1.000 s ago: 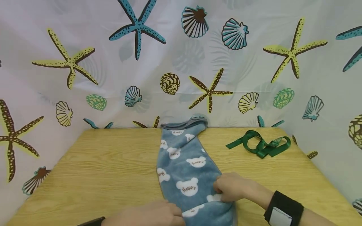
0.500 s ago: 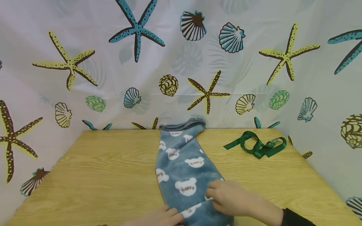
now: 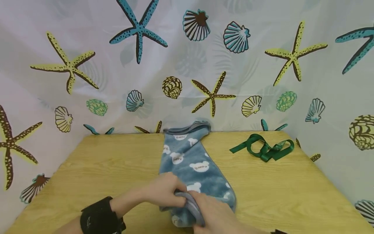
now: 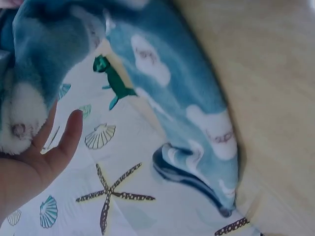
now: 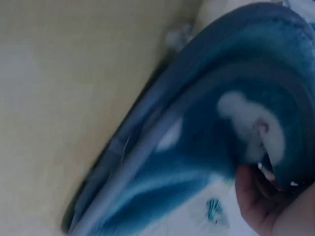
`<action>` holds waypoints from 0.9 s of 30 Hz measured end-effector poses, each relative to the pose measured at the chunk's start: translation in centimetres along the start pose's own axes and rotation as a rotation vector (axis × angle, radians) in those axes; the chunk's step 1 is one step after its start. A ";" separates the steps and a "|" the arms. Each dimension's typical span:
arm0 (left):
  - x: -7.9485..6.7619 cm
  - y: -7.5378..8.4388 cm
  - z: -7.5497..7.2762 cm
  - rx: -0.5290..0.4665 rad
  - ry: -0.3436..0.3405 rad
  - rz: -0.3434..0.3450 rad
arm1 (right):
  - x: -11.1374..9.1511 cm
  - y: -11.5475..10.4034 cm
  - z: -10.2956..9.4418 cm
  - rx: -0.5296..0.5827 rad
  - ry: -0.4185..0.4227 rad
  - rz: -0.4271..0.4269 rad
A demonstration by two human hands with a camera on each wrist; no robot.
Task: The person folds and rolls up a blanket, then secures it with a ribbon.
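While the blue fleece towel printed with white bears (image 3: 194, 164) lies lengthwise down the middle of the pale wooden table (image 3: 96, 165), both hands work at its near end. The left hand (image 3: 163, 191) curls its fingers round the grey-edged hem, lifted and turned over onto the towel's body; the right hand (image 3: 214, 213) grips the same turned edge just beside it, thumb tucked under the fleece in the right wrist view. The far end of the towel reaches the back edge of the table and bunches slightly against the seashell-and-starfish curtain (image 3: 187, 65). A dark green satin ribbon (image 3: 264, 149) lies in loose loops to the right of the towel, well apart from it. By the look of it, the step in hand is rolling or folding the towel from its near end; the next move would call for even pressure from both hands so the roll stays straight.
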State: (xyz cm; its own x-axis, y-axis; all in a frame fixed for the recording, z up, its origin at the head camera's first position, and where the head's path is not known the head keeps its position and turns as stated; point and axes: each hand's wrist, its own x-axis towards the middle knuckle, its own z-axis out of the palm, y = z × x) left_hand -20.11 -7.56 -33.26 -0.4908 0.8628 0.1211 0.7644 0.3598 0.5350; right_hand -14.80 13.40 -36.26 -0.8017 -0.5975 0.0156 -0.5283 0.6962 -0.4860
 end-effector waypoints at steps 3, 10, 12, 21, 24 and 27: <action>0.7 -0.4 -1.5 0.004 0.016 -0.047 | 1.1 0.9 -1.6 -0.015 0.147 -0.012; 0.5 -1.4 -2.9 0.050 -0.097 -0.238 | 1.4 4.9 -6.3 0.146 0.038 0.073; 0.2 -1.6 -3.1 0.049 -0.074 -0.278 | 1.2 5.9 -7.0 0.239 0.022 0.045; -2.2 1.6 -5.2 0.009 -0.163 -0.118 | -1.0 4.3 -8.1 0.650 -0.301 -0.199; -2.9 3.5 -6.1 -0.024 -0.309 0.000 | -1.7 2.2 -7.7 0.722 -0.432 -0.309; -3.4 4.8 -7.0 -0.077 -0.430 0.068 | -2.3 0.4 -7.1 0.774 -0.525 -0.377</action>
State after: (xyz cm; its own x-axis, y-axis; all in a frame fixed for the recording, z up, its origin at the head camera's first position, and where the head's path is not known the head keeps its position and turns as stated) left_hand -17.70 -11.26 -25.25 -0.2090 0.9589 -0.1921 0.7480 0.2833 0.6002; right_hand -15.13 17.92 -30.34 -0.2971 -0.9548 -0.0107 -0.2457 0.0873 -0.9654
